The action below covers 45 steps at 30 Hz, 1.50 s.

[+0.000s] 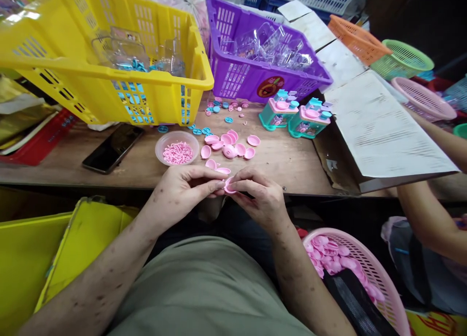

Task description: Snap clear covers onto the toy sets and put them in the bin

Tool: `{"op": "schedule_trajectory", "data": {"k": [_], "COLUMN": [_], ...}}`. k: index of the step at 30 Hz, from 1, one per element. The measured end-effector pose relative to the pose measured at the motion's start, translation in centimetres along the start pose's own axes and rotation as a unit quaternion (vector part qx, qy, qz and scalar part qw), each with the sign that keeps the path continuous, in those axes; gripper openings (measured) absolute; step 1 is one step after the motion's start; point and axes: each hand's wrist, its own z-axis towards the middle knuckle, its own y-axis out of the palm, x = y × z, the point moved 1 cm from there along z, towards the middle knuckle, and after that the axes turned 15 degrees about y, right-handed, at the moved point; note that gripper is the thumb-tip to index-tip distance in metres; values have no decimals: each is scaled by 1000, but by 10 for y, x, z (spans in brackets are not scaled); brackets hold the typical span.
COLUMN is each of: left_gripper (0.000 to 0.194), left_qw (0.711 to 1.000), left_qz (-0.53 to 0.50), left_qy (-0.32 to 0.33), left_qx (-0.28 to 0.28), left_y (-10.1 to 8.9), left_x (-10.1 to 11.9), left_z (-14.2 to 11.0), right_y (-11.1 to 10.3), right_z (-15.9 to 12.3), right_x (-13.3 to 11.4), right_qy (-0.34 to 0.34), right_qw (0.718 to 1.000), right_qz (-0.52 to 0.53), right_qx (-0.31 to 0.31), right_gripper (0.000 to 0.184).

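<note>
My left hand (184,190) and my right hand (259,195) meet at the table's front edge, both pinched on one small pink plastic cap (229,185) held between their fingertips. Just beyond them lies a loose pile of pink caps (229,146) on the wooden table (288,161). To the left of the pile stands a small clear bowl of pink rings (177,149). Small blue discs (202,130) lie scattered behind the bowl.
A yellow crate (109,83) and a purple crate (255,78) hold clear plastic parts at the back. Two teal toy machines (295,117) stand right of centre. A black phone (112,147) lies left. A pink basket of caps (350,268) sits by my right knee. Another person's arm (430,209) is at right.
</note>
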Motion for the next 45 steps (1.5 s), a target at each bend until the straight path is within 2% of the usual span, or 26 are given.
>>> {"op": "schedule_trajectory", "data": {"k": [7, 14, 18, 21, 24, 26, 29, 32, 35, 37, 40, 43, 45], "left_gripper": [14, 13, 17, 23, 34, 42, 30, 25, 23, 20, 15, 13, 13], "left_qw": [1000, 985, 986, 987, 980, 960, 917, 855, 786, 764, 755, 736, 737], "left_qz": [0, 145, 128, 109, 179, 263, 384, 510, 616, 640, 644, 664, 663], "left_qy": [-20, 47, -9, -39, 27, 81, 111, 86, 21, -23, -56, -44, -17], "left_qx": [0, -84, -103, -107, -85, -56, -20, -26, -55, -83, -114, -125, -129], "left_y": [4, 2, 3, 8, 7, -3, -36, -78, -105, -111, -107, -101, -100], "left_x": [0, 5, -4, -16, -17, -9, 4, 0, -16, -25, -32, -32, -29], "left_z": [-1, -2, -5, -6, 0, 6, 17, 26, 31, 33, 40, 47, 51], "right_y": [-4, -4, 0, 2, 4, 6, 13, 16, 9, 2, -2, 0, 0], "right_z": [-3, -6, -9, -12, -14, -15, -13, -4, 9, 18, 24, 21, 15], "right_x": [-2, -2, -2, 3, 19, 34, 54, 67, 82, 96, 117, 121, 111], "right_qy": [3, -19, -31, -9, 49, 90, 120, 116, 136, 163, 194, 189, 170], "right_qw": [1000, 1000, 999, 999, 997, 993, 990, 991, 984, 973, 963, 963, 963], "right_qz": [-11, -21, -21, -40, -58, -68, -74, -64, -105, -152, -182, -190, -201], "right_qx": [-16, -9, -1, 0, 8, 17, 9, 1, 50, 59, 29, 35, 61], "right_gripper": [11, 15, 14, 10, 6, 7, 9, 18, 34, 39, 31, 17, 17]}}
